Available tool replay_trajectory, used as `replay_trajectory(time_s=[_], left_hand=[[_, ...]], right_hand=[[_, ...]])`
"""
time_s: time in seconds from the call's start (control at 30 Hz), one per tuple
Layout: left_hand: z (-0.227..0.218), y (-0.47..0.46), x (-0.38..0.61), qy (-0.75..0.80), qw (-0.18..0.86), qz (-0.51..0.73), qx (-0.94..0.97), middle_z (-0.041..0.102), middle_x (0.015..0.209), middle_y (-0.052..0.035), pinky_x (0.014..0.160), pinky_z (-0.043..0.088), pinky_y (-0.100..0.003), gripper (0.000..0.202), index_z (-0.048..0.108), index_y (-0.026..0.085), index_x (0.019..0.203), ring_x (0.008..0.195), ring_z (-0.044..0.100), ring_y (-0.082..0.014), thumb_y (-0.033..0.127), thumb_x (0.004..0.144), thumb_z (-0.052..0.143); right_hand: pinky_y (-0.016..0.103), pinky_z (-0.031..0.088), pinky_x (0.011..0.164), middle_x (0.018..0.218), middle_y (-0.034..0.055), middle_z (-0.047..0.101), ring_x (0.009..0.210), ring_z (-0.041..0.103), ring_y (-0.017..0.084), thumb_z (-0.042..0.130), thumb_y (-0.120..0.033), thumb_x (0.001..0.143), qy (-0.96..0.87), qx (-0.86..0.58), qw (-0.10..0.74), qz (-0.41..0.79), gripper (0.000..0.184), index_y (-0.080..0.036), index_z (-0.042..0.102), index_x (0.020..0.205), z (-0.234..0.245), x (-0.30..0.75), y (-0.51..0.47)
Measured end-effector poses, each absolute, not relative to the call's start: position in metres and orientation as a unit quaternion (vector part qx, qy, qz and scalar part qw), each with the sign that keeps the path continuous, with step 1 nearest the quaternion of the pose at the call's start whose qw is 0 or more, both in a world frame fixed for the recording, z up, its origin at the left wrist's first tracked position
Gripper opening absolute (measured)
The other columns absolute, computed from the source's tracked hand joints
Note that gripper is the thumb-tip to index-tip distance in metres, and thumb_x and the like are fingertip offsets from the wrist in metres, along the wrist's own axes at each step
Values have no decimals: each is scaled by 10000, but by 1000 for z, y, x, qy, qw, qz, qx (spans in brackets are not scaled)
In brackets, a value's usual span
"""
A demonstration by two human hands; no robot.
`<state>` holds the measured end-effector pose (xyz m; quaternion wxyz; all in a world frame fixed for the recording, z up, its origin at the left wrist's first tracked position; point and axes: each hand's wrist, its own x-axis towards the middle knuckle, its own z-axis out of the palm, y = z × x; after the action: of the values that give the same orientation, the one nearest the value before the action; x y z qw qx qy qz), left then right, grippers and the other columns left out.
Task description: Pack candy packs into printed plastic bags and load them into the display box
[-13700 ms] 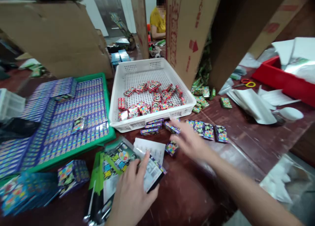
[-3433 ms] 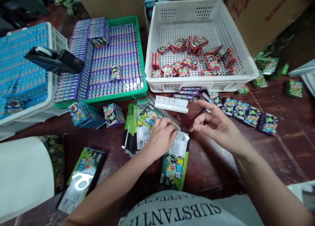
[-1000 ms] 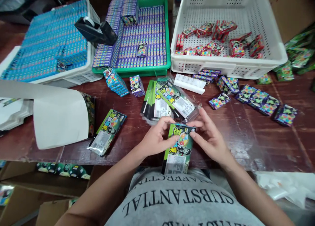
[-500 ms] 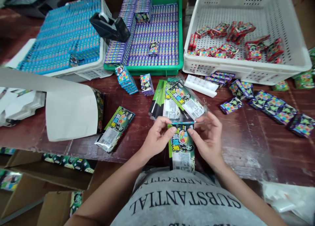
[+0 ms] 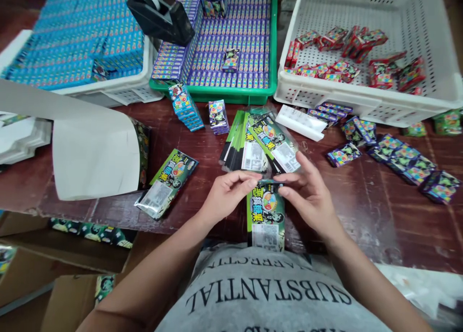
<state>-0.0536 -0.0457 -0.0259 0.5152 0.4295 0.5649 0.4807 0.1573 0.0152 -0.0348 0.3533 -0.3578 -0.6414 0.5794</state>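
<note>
My left hand (image 5: 226, 194) and my right hand (image 5: 307, 194) both pinch the top edge of a green printed bag (image 5: 265, 216), which hangs upright at the table's near edge. Just beyond my fingers lies a fanned stack of the same green bags (image 5: 253, 141). Another such bag (image 5: 167, 182) lies flat on the table to the left. A row of small purple candy boxes (image 5: 398, 156) lies to the right of my right hand.
A white basket (image 5: 361, 100) with red boxes stands at the back right, a green tray (image 5: 231, 93) of purple boxes at the back middle, a white basket of blue boxes (image 5: 72, 42) at the back left. A black tape dispenser (image 5: 161, 18) sits between them. A white sheet (image 5: 92, 156) lies left.
Both hands lifted one green bag off the stack, drew it toward me and turned it upright. My fingers have shifted along its top edge.
</note>
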Motion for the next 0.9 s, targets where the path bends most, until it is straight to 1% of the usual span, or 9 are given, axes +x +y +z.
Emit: replay_trajectory(time_s=[0.13, 0.33, 0.47, 0.6, 0.67, 0.77, 0.8, 0.83, 0.9], left_hand=[[-13, -39, -46, 583, 522, 473, 406, 781, 1030, -64, 903, 556, -337, 123, 737, 169, 949, 949, 716, -178, 260, 866, 735], [-10, -24, -49, 591, 558, 448, 372, 782, 878, -29, 814, 563, -313, 111, 754, 182, 857, 793, 700, -147, 291, 838, 768], [-14, -28, -54, 546, 584, 443, 406, 798, 993, -54, 908, 578, -383, 129, 789, 211, 921, 906, 732, -187, 313, 844, 771], [-17, -34, -51, 511, 587, 460, 428, 779, 1100, -61, 945, 586, -415, 139, 761, 214, 939, 980, 734, -200, 244, 808, 795], [-18, -35, -49, 516, 576, 467, 430, 776, 1087, -68, 930, 591, -405, 118, 746, 202, 926, 960, 734, -192, 233, 818, 782], [-19, -34, -44, 522, 564, 464, 441, 778, 1053, -69, 909, 592, -389, 95, 744, 193, 914, 938, 731, -186, 239, 835, 770], [-19, -34, -43, 520, 563, 463, 445, 779, 1047, -66, 902, 591, -384, 95, 745, 194, 915, 933, 730, -184, 240, 836, 769], [-19, -34, -42, 517, 563, 463, 449, 779, 1044, -63, 900, 590, -380, 97, 745, 194, 919, 933, 729, -183, 240, 838, 768], [-19, -35, -40, 511, 562, 465, 455, 781, 1041, -60, 897, 588, -376, 104, 745, 193, 929, 938, 730, -185, 239, 838, 767]], right_hand=[[352, 600, 807, 914, -2, 729, 834, 691, 164, 745, -240, 868, -593, -401, 362, 596, 717, -300, 392, 1489, -16, 153, 20], [307, 583, 631, 832, -27, 720, 683, 672, 148, 765, -272, 839, -561, -436, 348, 612, 775, -264, 350, 1494, -5, 148, 31], [321, 599, 677, 855, -15, 725, 730, 688, 158, 729, -283, 883, -601, -406, 333, 602, 763, -289, 336, 1537, -8, 162, 31], [370, 599, 837, 1046, 32, 738, 930, 704, 179, 653, -289, 950, -669, -341, 272, 602, 624, -306, 393, 1517, -5, 184, 34], [398, 578, 909, 1158, 50, 700, 1042, 679, 199, 668, -314, 941, -703, -341, 265, 565, 528, -313, 490, 1438, 4, 191, 41], [426, 526, 995, 1175, 57, 656, 1142, 625, 228, 688, -362, 920, -766, -331, 232, 500, 199, -279, 681, 1100, 22, 190, 57], [423, 521, 992, 1148, 55, 657, 1134, 622, 229, 681, -373, 921, -788, -309, 198, 494, 128, -265, 692, 990, 27, 187, 62], [417, 524, 974, 1115, 51, 661, 1106, 626, 225, 672, -377, 923, -808, -284, 157, 492, 122, -256, 686, 916, 32, 183, 66], [401, 532, 919, 1048, 38, 668, 1033, 635, 211, 659, -362, 920, -839, -253, 100, 471, 133, -248, 666, 852, 35, 173, 70]])
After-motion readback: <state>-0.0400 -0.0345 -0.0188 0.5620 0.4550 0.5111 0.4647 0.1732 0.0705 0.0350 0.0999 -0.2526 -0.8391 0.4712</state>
